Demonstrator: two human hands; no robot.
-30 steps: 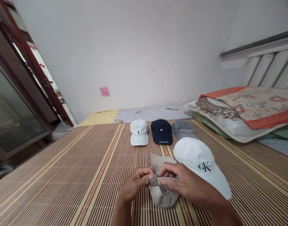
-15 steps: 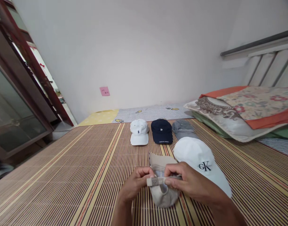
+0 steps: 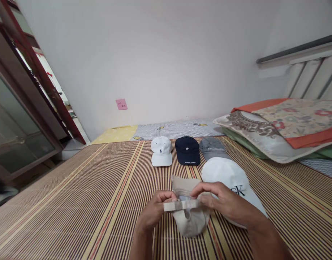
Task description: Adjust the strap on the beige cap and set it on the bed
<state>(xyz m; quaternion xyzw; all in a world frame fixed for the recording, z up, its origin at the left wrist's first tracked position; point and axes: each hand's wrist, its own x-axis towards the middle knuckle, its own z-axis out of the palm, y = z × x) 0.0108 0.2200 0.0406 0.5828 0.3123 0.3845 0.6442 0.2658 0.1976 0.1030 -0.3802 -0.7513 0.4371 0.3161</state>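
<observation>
Plainly, the beige cap (image 3: 192, 224) lies between both hands (image 3: 153, 209) (image 3: 222, 198).

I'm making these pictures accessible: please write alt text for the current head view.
Two bare hands hold a beige cap by its back strap over a striped mat. A white cap with dark lettering lies partly hidden behind the right hand; farther back, another white cap, a navy cap and a gray cap sit in a row.

Bare-handed and bare-armed
Left of the beige cap (image 3: 191, 225), the left hand (image 3: 154, 211) tapers into an uncovered left forearm (image 3: 142, 243); right of that cap, the right hand (image 3: 224, 202) meets an uncovered right forearm (image 3: 266, 234). Finer marks are too blurred to make out.
</observation>
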